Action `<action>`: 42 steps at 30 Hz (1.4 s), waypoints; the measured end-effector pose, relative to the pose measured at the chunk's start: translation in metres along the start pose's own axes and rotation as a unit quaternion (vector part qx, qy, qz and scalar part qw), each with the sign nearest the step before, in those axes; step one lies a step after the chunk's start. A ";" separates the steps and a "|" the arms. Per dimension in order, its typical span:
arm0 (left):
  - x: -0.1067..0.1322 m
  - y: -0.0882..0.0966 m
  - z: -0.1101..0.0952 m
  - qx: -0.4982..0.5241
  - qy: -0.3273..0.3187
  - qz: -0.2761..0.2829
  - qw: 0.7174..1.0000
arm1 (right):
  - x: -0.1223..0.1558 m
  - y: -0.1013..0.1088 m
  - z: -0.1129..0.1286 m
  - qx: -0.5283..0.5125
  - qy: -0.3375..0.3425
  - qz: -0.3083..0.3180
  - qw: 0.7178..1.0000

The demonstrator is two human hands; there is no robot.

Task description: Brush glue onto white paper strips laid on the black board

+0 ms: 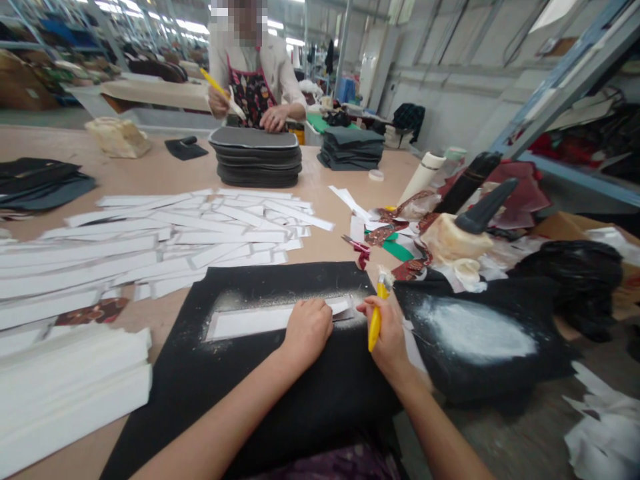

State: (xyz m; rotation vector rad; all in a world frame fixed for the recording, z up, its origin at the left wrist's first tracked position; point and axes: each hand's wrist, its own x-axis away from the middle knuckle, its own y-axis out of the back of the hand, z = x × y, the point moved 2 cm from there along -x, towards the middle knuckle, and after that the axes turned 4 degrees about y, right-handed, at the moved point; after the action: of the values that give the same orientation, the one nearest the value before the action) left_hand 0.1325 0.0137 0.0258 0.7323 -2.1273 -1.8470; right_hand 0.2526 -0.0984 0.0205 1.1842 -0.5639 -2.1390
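My left hand [307, 328] rests with curled fingers on a white strip [250, 321], pressing it onto a black mat [240, 387] smeared with pale glue. My right hand [384, 333] is closed round a yellow-handled brush [376, 313], bristles pointing up, and its fingertips touch the strip's right end. Many white strips [165, 243] lie spread across the table beyond the mat.
A pile of white strips [65, 387] sits at the near left. A second black pad with a white glue patch [475, 330] lies at the right, beside a glue block [457, 240], red scissors [356, 245] and patterned scraps. Across the table a person with a brush works at stacked grey pads [257, 157].
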 end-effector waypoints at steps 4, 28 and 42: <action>-0.001 0.000 0.005 0.052 0.066 0.003 0.996 | 0.002 -0.008 0.010 -0.005 0.010 0.001 1.000; 0.022 0.027 0.101 0.800 0.337 -0.075 0.491 | 0.005 -0.048 0.003 0.176 0.158 0.077 0.969; 0.031 0.025 0.050 0.375 0.100 -0.244 0.889 | -0.053 -0.052 0.073 -0.335 -0.173 -0.010 0.926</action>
State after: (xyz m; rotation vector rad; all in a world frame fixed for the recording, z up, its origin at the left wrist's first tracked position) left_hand 0.0768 0.0424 0.0362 1.6658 -2.6671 -0.9578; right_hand 0.1949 -0.0195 0.0569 0.4404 0.0626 -2.2910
